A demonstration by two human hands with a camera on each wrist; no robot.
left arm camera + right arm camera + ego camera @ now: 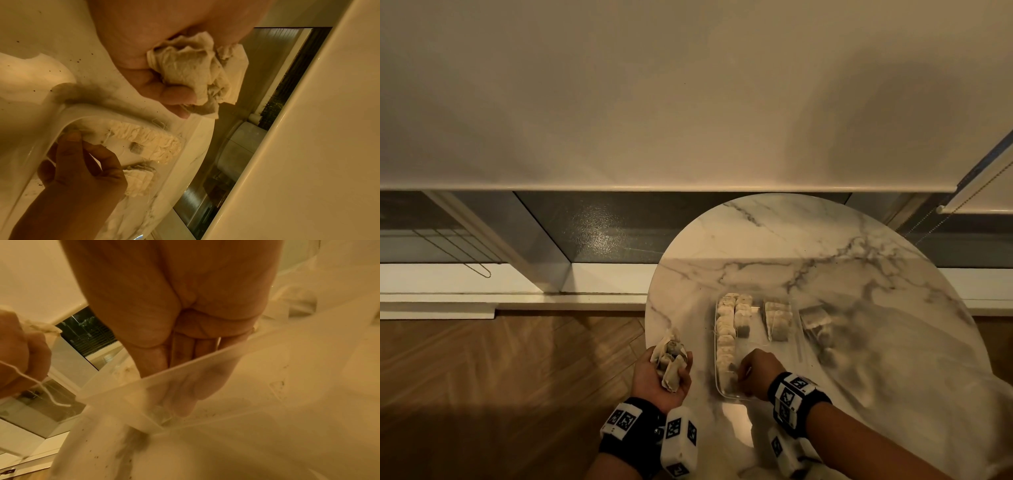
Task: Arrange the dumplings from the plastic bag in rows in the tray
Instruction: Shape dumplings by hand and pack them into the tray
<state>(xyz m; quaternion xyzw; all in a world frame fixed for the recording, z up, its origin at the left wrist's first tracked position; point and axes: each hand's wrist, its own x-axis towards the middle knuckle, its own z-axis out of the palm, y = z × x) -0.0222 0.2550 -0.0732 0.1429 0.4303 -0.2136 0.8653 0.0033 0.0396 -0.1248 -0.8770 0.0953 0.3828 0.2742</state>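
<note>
Left hand (659,375), palm up beside the tray (798,337), clutches a bunch of dumplings (671,356); I see my right hand (755,373) reaching into the tray's near corner, fingers touching the left row's (726,335) last dumpling, grip unclear.
</note>
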